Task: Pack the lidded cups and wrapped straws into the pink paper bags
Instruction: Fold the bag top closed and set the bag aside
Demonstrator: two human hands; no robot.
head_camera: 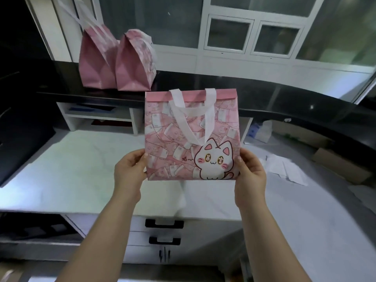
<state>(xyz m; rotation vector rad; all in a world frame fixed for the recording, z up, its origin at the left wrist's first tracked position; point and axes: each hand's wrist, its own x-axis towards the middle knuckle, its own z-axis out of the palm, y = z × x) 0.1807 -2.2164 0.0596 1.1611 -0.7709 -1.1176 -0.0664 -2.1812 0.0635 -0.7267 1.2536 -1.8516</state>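
- At the centre of the view, above the pale white worktop (71, 169), a flat pink paper bag printed with a white cat and banknotes (179, 139) is being held upright, its white strap handles (193, 112) hanging down over the printed face.
- The left hand (129, 171) is pinching the bag's lower corner at 8 o'clock, and the right hand (251, 171) is pinching the corner at 4 o'clock. The thumbs are pressing on the front and the fingers are hiding behind.
- This bag is lying flat and unopened, so I judge it is holding nothing.
- At 11 o'clock, a first standing pink paper bag (95, 62) and a second standing pink paper bag (134, 64) are sitting side by side on the black raised ledge (264, 94) with their tops drawn closed. They are probably packed, though their contents are not showing.
- No lidded cups or wrapped straws are showing, so opening and filling this bag appear to be remaining.
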